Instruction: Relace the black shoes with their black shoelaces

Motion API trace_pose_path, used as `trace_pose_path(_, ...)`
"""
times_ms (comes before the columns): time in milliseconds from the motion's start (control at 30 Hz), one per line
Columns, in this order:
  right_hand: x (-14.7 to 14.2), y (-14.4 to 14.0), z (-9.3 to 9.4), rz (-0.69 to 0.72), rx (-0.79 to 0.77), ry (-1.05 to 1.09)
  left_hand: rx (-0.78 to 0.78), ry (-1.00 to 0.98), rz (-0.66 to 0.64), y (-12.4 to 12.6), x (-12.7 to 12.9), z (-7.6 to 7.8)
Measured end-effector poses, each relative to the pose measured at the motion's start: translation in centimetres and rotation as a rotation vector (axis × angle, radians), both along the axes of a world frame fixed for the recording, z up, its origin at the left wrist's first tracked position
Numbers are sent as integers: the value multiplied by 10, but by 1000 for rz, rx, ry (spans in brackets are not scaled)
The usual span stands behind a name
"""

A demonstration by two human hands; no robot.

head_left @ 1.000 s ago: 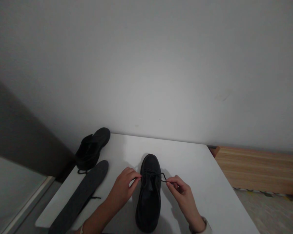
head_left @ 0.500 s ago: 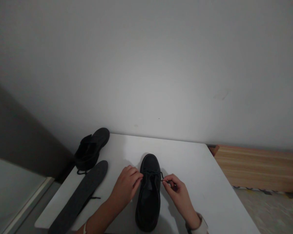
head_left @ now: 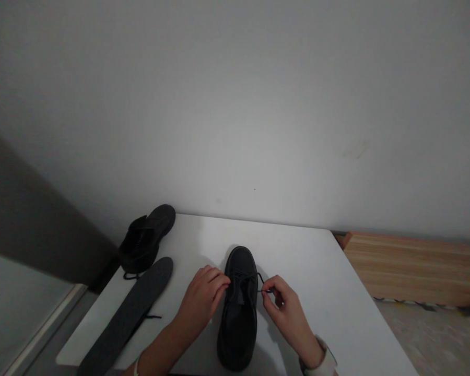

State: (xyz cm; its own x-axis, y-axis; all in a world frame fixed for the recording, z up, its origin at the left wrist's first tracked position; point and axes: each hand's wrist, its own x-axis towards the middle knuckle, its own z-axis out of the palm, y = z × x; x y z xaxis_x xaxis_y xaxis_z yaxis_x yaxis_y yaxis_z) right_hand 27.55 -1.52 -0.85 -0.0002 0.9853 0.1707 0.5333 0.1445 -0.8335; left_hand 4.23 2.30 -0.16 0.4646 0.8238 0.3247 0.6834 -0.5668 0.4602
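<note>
A black shoe (head_left: 238, 308) stands upright on the white table, its toe pointing at the wall and its opening facing me. My left hand (head_left: 206, 292) is closed at the shoe's left side, thumb and fingertips pinching the edge by the lace holes. To the right of the shoe, my right hand (head_left: 282, 300) pinches a thin black shoelace (head_left: 260, 278) between thumb and forefinger. The lace runs in a small loop from the shoe's right side to those fingertips. What exactly lies under my left fingertips is hidden.
A second black shoe (head_left: 141, 243) sits at the table's back left corner. A long grey insole (head_left: 129, 313) lies in front of it, with a dark lace end (head_left: 154, 316) beside it. The white table (head_left: 297, 245) meets the wall; a wooden board (head_left: 411, 266) is at the right.
My right hand has shifted slightly to the right with the lace, and the lace loop beside the shoe stands out a little more. My left hand and the shoe stay almost still.
</note>
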Motion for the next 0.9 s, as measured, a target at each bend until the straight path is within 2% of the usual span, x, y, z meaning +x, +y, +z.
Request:
trace_pose_path(233,-3,0,1,-10,37,-68,-48,-27,14,-3,1,3)
trace_pose_path(500,-10,0,3,50,90,-143,-93,-75,13,-8,1,4)
trace_pose_path(700,-6,-2,0,20,134,-213,-131,-45,29,-16,6,10)
trace_pose_path(900,-10,-7,-1,58,120,-201,-182,19,11,-19,13,15)
